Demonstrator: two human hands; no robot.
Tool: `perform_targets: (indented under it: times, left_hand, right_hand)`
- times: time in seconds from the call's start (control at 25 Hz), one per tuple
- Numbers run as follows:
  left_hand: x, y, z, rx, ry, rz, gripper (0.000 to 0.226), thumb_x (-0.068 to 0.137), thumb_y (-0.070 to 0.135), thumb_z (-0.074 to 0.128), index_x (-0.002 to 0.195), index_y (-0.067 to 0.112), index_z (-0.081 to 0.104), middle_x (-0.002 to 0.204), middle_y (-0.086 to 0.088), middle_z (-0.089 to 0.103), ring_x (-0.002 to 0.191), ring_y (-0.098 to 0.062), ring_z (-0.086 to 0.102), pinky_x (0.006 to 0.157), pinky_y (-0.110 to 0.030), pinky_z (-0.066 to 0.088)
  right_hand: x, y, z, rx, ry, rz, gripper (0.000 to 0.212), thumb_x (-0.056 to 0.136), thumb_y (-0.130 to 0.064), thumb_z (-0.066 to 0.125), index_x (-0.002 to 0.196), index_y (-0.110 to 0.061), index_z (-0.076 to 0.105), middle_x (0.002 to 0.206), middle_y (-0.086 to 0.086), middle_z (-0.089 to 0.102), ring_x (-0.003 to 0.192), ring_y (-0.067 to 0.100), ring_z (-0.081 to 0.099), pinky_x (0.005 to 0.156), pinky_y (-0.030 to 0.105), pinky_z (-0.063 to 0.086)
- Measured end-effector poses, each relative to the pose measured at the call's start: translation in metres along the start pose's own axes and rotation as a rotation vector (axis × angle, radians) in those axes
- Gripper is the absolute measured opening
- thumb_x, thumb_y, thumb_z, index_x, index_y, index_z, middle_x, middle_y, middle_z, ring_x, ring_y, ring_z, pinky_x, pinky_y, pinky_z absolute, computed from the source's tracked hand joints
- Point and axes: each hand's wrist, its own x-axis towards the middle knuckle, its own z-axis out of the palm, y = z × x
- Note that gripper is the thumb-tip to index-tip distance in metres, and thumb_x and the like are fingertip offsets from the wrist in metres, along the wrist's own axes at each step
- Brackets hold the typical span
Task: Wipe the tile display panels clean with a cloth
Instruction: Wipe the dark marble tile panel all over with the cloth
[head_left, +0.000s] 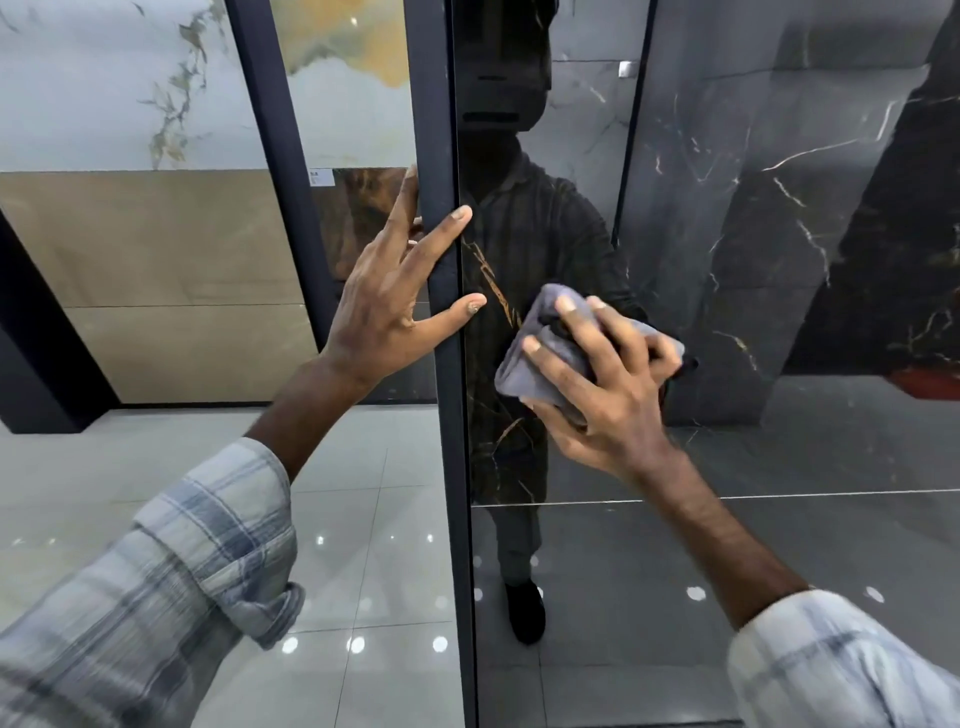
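Note:
A glossy black marble tile panel (727, 260) with white and gold veins stands upright in front of me, set in a dark metal frame (441, 156). My right hand (602, 384) grips a bunched grey cloth (524, 358) and presses it flat against the panel near its left edge. My left hand (389, 296) holds the frame's edge, thumb and forefinger lying across the front of the frame, the other fingers reaching behind it. The panel mirrors a person's dark outline.
More framed display panels stand behind at the left: a pale veined one (104, 78), a beige one (156, 280), and one with orange patches (343, 62). Shiny light floor tiles (363, 519) lie below. A horizontal joint (779, 496) crosses the black panel.

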Motion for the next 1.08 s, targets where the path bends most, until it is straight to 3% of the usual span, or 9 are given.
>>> perform_targets:
  times: [0.08, 0.24, 0.32, 0.48, 0.68, 0.76, 0.84, 0.92, 1.08]
  left_hand:
    - [0.001, 0.0, -0.002, -0.01, 0.072, 0.012, 0.068, 0.098, 0.048, 0.071, 0.152, 0.02, 0.041, 0.16, -0.036, 0.031, 0.147, -0.003, 0.031, 0.116, -0.04, 0.043]
    - [0.009, -0.003, -0.011, -0.002, 0.058, 0.04, 0.07, 0.095, 0.042, 0.077, 0.151, 0.017, 0.044, 0.163, -0.033, 0.028, 0.144, -0.013, 0.043, 0.113, -0.039, 0.045]
    - [0.013, -0.007, -0.018, 0.015, 0.07, 0.043, 0.071, 0.094, 0.042, 0.077, 0.151, 0.015, 0.044, 0.164, -0.032, 0.027, 0.138, -0.025, 0.05, 0.11, -0.041, 0.047]
    - [0.013, -0.008, -0.017, 0.016, 0.031, -0.012, 0.077, 0.096, 0.043, 0.072, 0.156, 0.017, 0.032, 0.166, -0.029, 0.024, 0.146, -0.023, 0.042, 0.113, -0.046, 0.044]
    - [0.007, -0.006, -0.014, -0.104, -0.02, -0.051, 0.08, 0.098, 0.045, 0.065, 0.16, 0.017, 0.024, 0.163, -0.011, 0.038, 0.141, -0.023, 0.049, 0.111, -0.051, 0.049]
    - [0.005, -0.007, -0.015, -0.134, -0.056, -0.069, 0.082, 0.098, 0.048, 0.063, 0.162, 0.019, 0.02, 0.157, -0.012, 0.048, 0.12, -0.031, 0.064, 0.102, -0.053, 0.056]
    - [0.004, -0.003, -0.015, -0.139, -0.074, -0.105, 0.083, 0.098, 0.049, 0.062, 0.162, 0.023, 0.017, 0.15, -0.016, 0.055, 0.086, -0.011, 0.068, 0.093, -0.047, 0.06]
    - [0.003, 0.0, -0.014, -0.16, -0.06, -0.107, 0.082, 0.098, 0.048, 0.061, 0.163, 0.025, 0.017, 0.153, -0.01, 0.054, 0.086, -0.001, 0.066, 0.09, -0.038, 0.059]
    - [0.001, -0.003, -0.015, -0.181, -0.05, -0.06, 0.082, 0.1, 0.052, 0.058, 0.165, 0.026, 0.015, 0.161, -0.003, 0.041, 0.116, -0.022, 0.066, 0.096, -0.034, 0.056]
  right_hand:
    - [-0.021, -0.026, 0.015, -0.07, -0.025, -0.029, 0.059, 0.089, -0.042, 0.073, 0.146, -0.03, 0.06, 0.163, 0.009, 0.039, 0.146, 0.036, 0.039, 0.097, 0.056, 0.034]
    - [-0.043, -0.023, 0.02, -0.078, -0.455, -0.68, 0.067, 0.082, -0.035, 0.073, 0.146, -0.031, 0.055, 0.169, 0.002, 0.03, 0.151, 0.029, 0.033, 0.093, 0.047, 0.033]
    - [-0.003, 0.007, -0.002, -0.063, -0.322, -0.522, 0.062, 0.087, -0.034, 0.071, 0.147, -0.029, 0.056, 0.167, 0.007, 0.035, 0.148, 0.032, 0.038, 0.092, 0.051, 0.038]
    - [0.029, 0.005, -0.017, -0.058, 0.088, 0.177, 0.053, 0.09, -0.047, 0.069, 0.141, -0.03, 0.065, 0.16, 0.009, 0.044, 0.141, 0.035, 0.046, 0.096, 0.057, 0.034]
    - [0.017, -0.01, -0.001, -0.079, -0.332, -0.587, 0.056, 0.094, -0.041, 0.062, 0.149, -0.032, 0.055, 0.167, 0.004, 0.035, 0.148, 0.031, 0.039, 0.094, 0.047, 0.036]
    - [0.05, 0.02, -0.021, -0.104, -0.158, -0.362, 0.053, 0.094, -0.044, 0.068, 0.145, -0.033, 0.06, 0.163, 0.005, 0.042, 0.144, 0.031, 0.046, 0.095, 0.05, 0.033]
    - [0.073, 0.025, -0.035, -0.074, 0.084, 0.098, 0.053, 0.09, -0.049, 0.072, 0.14, -0.032, 0.066, 0.159, 0.006, 0.047, 0.141, 0.032, 0.049, 0.095, 0.053, 0.032]
    - [0.07, 0.0, -0.02, -0.092, 0.155, 0.22, 0.053, 0.091, -0.05, 0.067, 0.141, -0.033, 0.065, 0.162, 0.007, 0.043, 0.14, 0.034, 0.048, 0.095, 0.053, 0.034]
    - [0.055, -0.001, -0.012, -0.125, -0.21, -0.466, 0.051, 0.099, -0.047, 0.058, 0.149, -0.036, 0.055, 0.167, 0.003, 0.035, 0.151, 0.031, 0.038, 0.098, 0.053, 0.039]
